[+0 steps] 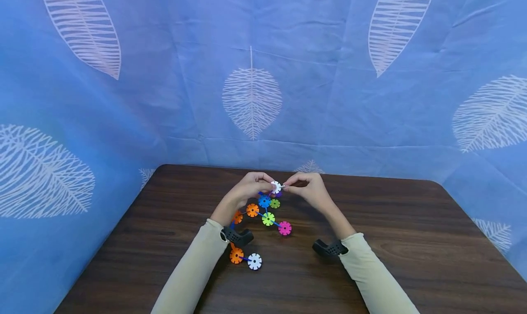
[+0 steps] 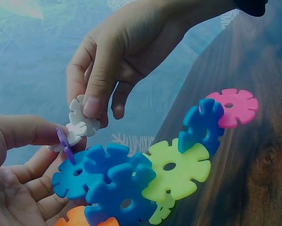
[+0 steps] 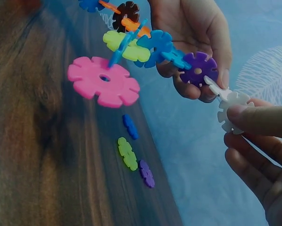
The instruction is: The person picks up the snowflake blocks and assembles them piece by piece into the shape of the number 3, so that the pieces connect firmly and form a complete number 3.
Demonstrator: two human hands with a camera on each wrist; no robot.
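In the head view my left hand point(image 1: 248, 186) pinches a white notched disc point(image 1: 276, 187) near the table's far edge. My right hand point(image 1: 310, 191) pinches a second white disc point(image 3: 233, 115) between thumb and fingers. The two white discs meet edge to edge; how deeply they are slotted cannot be told. A purple disc point(image 3: 197, 70) joins the left one to a chain of interlocked discs. That chain includes blue discs point(image 1: 264, 201), a yellow-green disc point(image 1: 268, 219) and a pink disc point(image 1: 285, 228). My left hand and forearm hide part of it.
Near my left wrist, an orange disc point(image 1: 236, 255) and a white disc point(image 1: 254, 261) lie linked by a blue piece. Loose blue point(image 3: 130, 126), green point(image 3: 127, 154) and purple pieces point(image 3: 146, 173) lie on the dark wooden table point(image 1: 391, 241). A blue leaf-patterned cloth point(image 1: 313, 99) hangs behind.
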